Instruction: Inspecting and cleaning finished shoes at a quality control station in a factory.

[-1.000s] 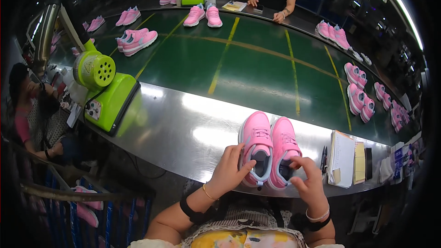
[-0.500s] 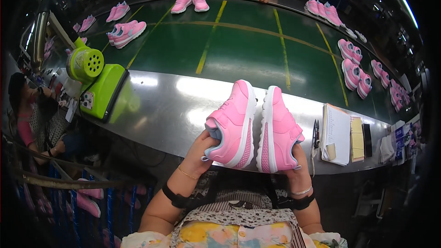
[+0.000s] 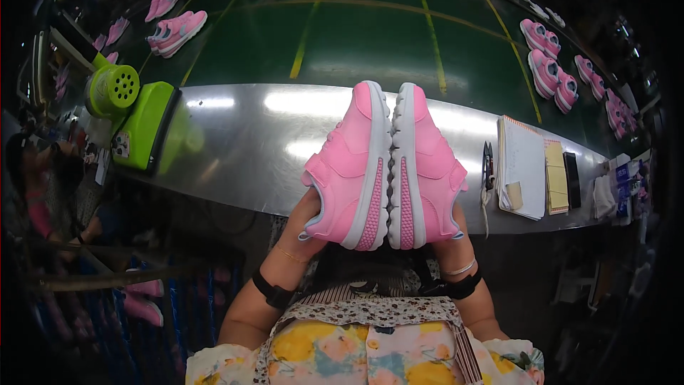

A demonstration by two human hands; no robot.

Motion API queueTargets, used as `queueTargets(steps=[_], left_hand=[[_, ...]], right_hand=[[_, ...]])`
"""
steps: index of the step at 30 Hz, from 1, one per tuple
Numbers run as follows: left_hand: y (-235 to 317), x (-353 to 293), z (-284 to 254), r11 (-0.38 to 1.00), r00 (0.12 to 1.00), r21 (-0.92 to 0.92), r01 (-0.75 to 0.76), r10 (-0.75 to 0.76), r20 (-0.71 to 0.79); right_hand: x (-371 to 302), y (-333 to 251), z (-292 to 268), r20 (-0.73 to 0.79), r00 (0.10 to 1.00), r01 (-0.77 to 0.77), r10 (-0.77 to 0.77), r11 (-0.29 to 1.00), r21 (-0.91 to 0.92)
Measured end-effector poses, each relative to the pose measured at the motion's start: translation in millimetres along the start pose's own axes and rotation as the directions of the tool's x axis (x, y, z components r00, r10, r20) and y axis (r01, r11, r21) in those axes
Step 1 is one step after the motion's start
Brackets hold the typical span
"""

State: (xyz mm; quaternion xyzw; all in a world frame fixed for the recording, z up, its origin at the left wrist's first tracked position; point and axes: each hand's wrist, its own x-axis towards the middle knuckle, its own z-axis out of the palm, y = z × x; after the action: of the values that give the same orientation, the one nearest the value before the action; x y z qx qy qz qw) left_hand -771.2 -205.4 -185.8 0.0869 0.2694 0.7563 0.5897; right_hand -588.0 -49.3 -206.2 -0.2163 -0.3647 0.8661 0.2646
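Observation:
Two pink sneakers with white soles are held up in front of me, toes pointing away and soles facing each other. My left hand (image 3: 305, 219) is inside the opening of the left sneaker (image 3: 348, 171), its fingers mostly hidden by the shoe. Likewise, my right hand (image 3: 456, 232) grips the right sneaker (image 3: 427, 167) from within its heel opening. The two soles meet or nearly meet along the middle; I cannot tell if they press together. Each shoe has a small pull loop at the heel and a textured pink patch on the sole's side.
A metal ledge (image 3: 242, 117) edges the green belt (image 3: 370, 43) with yellow lines. More pink sneakers (image 3: 178, 32) stand left, and others (image 3: 552, 78) right. A lime-green machine (image 3: 146, 125) occupies the left. Thread snips (image 3: 487, 165), a notepad (image 3: 522, 167) and a yellow pad (image 3: 556, 178) lie right.
The two sneakers have come together, sole toward sole, and turned more upright. The view has tilted down, so the far side of the belt has moved up out of sight.

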Motion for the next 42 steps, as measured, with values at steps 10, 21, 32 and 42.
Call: queueTargets(steps=[10,21,32,42], left_hand=[[-2,-1,-8,1.000,0.999,-0.003,-0.009,0.009,0.035],[2,0,-11,0.999,0.999,-0.042,-0.015,0.014,-0.037],[9,-2,-22,0.998,0.996,-0.063,0.011,-0.017,-0.088],[75,24,-11,0.610,0.957,0.792,-0.031,0.247,-0.152]], right_hand=[[-7,-5,2,0.092,0.987,0.158,-0.128,0.803,-0.575],[-8,-10,16,0.091,0.989,0.125,-0.113,0.983,-0.135],[-6,-17,29,-0.064,0.998,-0.012,0.004,0.992,-0.125],[18,-15,21,0.037,0.997,-0.065,0.063,0.997,0.042]])
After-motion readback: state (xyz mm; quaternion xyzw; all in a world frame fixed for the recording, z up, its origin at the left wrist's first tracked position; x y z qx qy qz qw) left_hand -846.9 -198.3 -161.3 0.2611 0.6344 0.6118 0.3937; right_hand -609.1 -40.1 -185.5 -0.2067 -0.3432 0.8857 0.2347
